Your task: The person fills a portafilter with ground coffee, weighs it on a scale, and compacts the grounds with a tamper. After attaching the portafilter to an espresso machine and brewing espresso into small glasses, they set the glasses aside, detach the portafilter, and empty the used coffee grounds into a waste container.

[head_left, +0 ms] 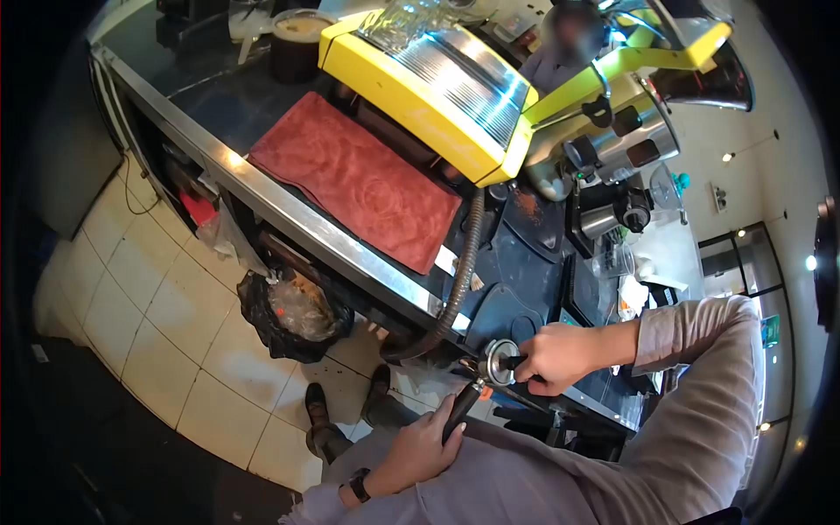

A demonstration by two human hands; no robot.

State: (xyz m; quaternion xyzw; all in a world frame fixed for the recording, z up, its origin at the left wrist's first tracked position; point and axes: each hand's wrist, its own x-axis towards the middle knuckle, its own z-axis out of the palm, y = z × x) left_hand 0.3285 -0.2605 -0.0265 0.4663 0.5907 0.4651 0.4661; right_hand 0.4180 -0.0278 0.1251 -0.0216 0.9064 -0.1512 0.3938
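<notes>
My left hand (420, 455), with a dark band at the wrist, is wrapped round the black handle of a portafilter (465, 406). The metal basket end (499, 360) sits at the counter's front edge. Over that basket, my right hand (558, 357) is closed on a small dark tool (514, 361) that reaches into or onto the basket; most of the tool is hidden by the fingers. A black mat (501, 317) lies on the counter just beyond the basket.
A folded red cloth (359, 184) lies before a yellow machine (429, 96). A ribbed hose (466, 262) hangs over the counter edge. Grinders (612, 131) stand behind, with a person (573, 44) beyond. Below is a black bin bag (262, 319) on the tiled floor.
</notes>
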